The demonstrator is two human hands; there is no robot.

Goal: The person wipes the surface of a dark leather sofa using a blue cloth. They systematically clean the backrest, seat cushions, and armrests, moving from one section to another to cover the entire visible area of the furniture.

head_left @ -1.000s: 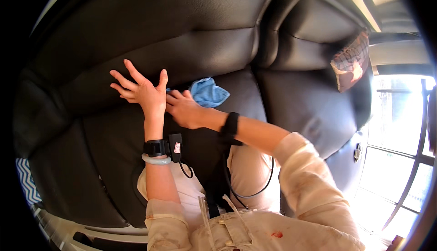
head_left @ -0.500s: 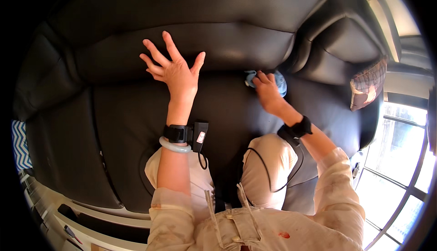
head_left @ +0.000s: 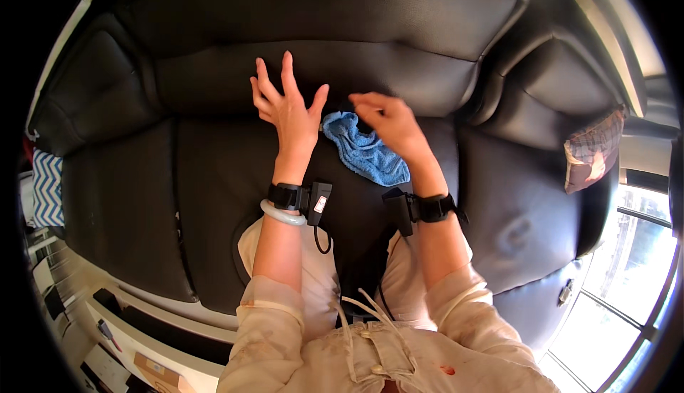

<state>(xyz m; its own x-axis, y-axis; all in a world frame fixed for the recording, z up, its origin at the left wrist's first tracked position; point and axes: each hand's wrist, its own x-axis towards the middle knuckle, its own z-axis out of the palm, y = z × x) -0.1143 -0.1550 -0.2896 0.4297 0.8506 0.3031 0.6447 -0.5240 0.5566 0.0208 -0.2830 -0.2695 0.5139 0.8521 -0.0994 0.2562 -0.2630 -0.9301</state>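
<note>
A blue terry cloth (head_left: 367, 154) lies crumpled on the black leather seat of a sofa. My right hand (head_left: 393, 126) hovers just above its far right edge, fingers bent, thumb and index slightly apart with nothing visible between them. The undersides of those fingers are hidden. To the left of the cloth, my left hand (head_left: 292, 119) is spread, pointing at the sofa backrest (head_left: 313, 72), and holds nothing. Whether its fingertips touch the leather I cannot tell. Each wrist wears a black strap with a small black box.
A plaid cushion (head_left: 595, 149) leans at the sofa's right end. On the far left is a blue and white zigzag cushion (head_left: 48, 188). A white shelf unit (head_left: 142, 322) stands at lower left, and a bright window (head_left: 613, 286) at lower right. A cable hangs from the left wrist box.
My right hand has let go of the blue cloth, which was bunched under it and now lies more spread out further left. That hand moved left too. My left hand stays spread.
</note>
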